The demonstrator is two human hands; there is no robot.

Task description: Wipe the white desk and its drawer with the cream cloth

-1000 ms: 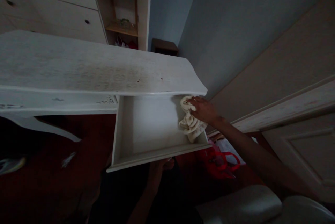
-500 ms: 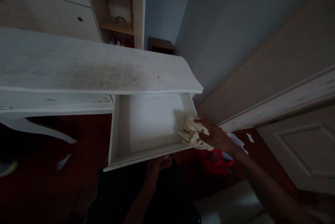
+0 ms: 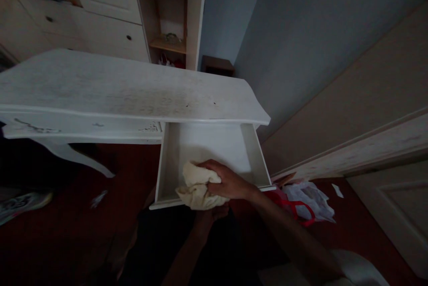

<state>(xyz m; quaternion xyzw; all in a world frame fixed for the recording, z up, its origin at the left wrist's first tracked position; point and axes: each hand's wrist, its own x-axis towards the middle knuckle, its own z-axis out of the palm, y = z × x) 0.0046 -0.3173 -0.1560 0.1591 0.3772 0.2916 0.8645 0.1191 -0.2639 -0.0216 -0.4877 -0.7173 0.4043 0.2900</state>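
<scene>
A crumpled cream cloth (image 3: 197, 188) is bunched in my right hand (image 3: 230, 182), whose fingers are closed around it. The cloth lies over the front edge of the pulled-out white drawer (image 3: 214, 138), near its left front corner. No objects show on the visible part of the drawer's bottom. Just below the drawer front, my left hand (image 3: 216, 213) is closed with curled fingers. The cloth and drawer front partly cover that hand, so whatever it grips is hidden.
The white table (image 3: 133, 83) with a smudged top stretches left. Behind it stands a white cabinet (image 3: 110, 18) with open shelves. A wall panel (image 3: 334, 98) runs along the right. On the red floor lie a clear plastic bag (image 3: 309, 199) and, at left, a shoe (image 3: 25, 203).
My right hand has moved the cloth from the drawer's right front corner leftward along the front edge. My left hand stays below the drawer front. The view has shifted left.
</scene>
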